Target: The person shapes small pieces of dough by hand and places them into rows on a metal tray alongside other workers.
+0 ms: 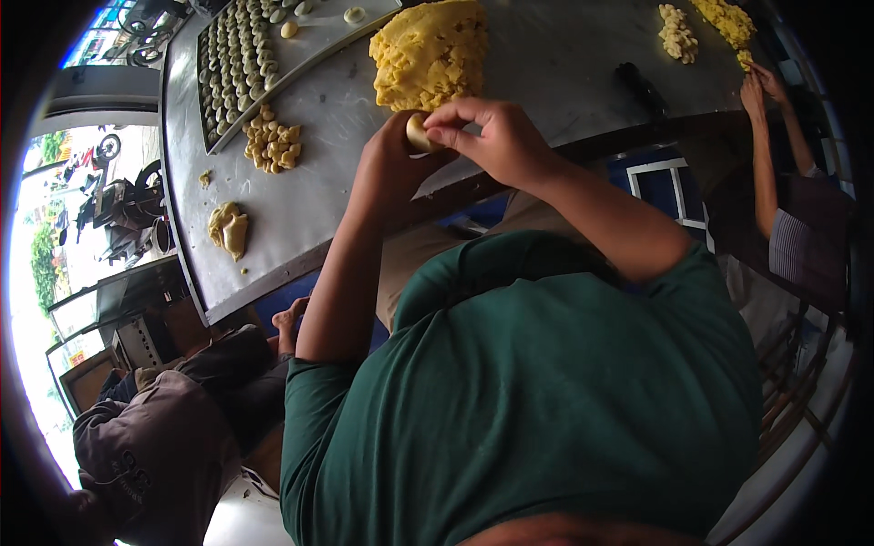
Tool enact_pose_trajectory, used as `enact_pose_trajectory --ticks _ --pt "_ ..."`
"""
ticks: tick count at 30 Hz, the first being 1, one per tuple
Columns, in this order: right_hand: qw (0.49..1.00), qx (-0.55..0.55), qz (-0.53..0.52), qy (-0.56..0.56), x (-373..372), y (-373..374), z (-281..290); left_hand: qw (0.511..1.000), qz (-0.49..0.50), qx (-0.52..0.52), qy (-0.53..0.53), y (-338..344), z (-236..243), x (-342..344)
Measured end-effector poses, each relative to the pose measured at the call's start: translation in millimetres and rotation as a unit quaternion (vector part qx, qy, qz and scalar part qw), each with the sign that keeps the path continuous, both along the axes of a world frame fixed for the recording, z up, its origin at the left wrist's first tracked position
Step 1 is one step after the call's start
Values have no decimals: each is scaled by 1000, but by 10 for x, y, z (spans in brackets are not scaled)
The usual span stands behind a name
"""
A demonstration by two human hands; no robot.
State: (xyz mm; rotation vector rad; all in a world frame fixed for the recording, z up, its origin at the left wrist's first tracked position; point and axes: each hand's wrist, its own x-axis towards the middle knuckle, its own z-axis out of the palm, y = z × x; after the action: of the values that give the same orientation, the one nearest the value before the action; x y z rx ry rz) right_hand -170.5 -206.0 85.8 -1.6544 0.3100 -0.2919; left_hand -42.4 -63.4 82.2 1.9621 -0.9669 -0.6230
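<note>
Over the table's near edge, a small pale piece of dough (420, 135) sits between my hands. My left hand (393, 155) is curled around it from the left and below. With thumb and forefinger, my right hand (482, 134) pinches the dough's right side. Just beyond my hands lies a big crumbly yellow mound of filling (430, 55). To the left, several small dough balls (272, 141) are heaped together, and a larger smooth lump of dough (228, 229) rests nearer the table's left corner.
A dark tray (212, 144) with rows of shaped pieces stands at the far left of the metal table (314, 196). A dark object (640, 89) lies to the right. Another person's hands (757, 84) work at more yellow filling (728, 23). Someone sits at lower left (164, 437).
</note>
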Motion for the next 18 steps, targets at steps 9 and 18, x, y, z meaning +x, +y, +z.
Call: enact_pose_trajectory --ticks 9,18 --pt "955 -269 -8 -124 108 -36 -254 999 6 -43 -7 31 -109 61" --pt "830 -534 17 -160 114 12 -170 992 -74 38 -90 4 -96 162"
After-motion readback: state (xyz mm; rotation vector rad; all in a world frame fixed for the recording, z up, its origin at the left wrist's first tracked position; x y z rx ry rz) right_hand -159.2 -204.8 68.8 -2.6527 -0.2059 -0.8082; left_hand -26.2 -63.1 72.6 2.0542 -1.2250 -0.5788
